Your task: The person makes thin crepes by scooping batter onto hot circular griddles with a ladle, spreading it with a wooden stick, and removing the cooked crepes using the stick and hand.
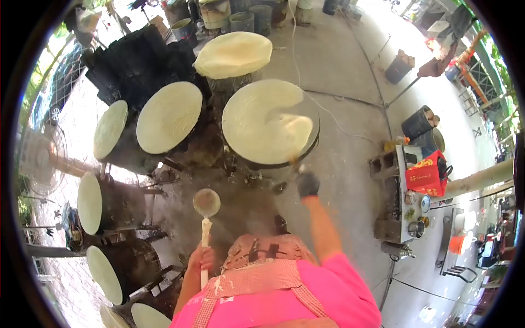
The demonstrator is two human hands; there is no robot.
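Observation:
My left hand (202, 259) is closed round the pale handle of a ladle (206, 203), whose round bowl points away from me. My right hand (309, 185), in a dark glove, is closed on a brown-handled spreader (295, 162) at the near edge of a large round griddle (310, 109). The spreader's far end is smeared by motion over the griddle. Pale batter (251, 128) covers most of that surface, with a bare grey patch at its right side.
More round griddles with pale sheets (169, 117) curve round to my left. A large pale round sheet (234, 53) lies behind the main griddle. At right, a red bag (426, 175) and several jars stand on a block-supported table (403, 205). A cable (333, 117) crosses the floor.

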